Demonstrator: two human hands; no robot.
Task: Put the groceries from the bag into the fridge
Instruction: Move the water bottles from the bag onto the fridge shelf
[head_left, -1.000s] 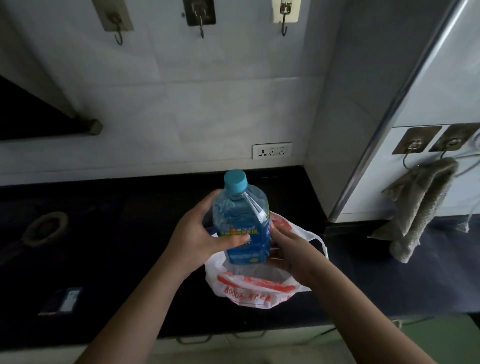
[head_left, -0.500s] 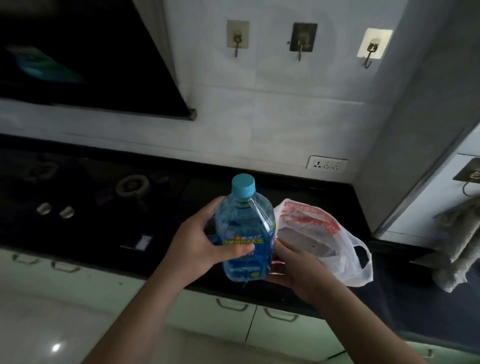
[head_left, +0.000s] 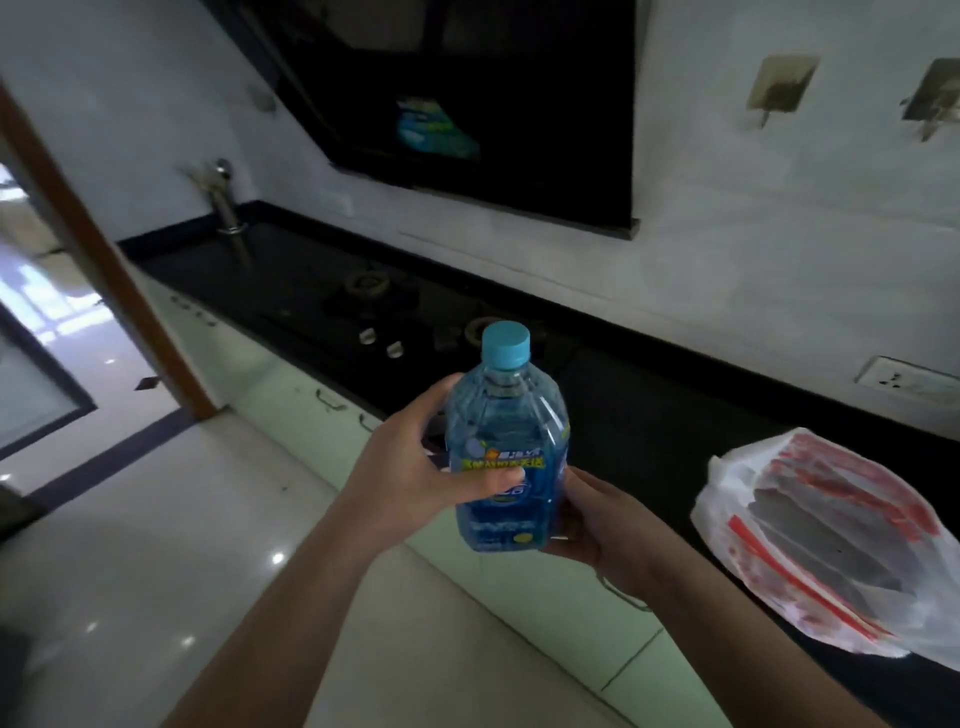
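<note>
A doorway at the left edge is cut off and blurred. At frame centre a blue bottle (head_left: 506, 457) is held upright. It is grasped by the left hand (head_left: 415, 478), thumb laid across its label; the label's yellow writing is not legible. The lower right side is cupped by the right hand (head_left: 605, 525), fingers partly hidden. At lower right a red-printed plastic bag (head_left: 831, 535) lies cut off on the black counter (head_left: 649, 395).
</note>
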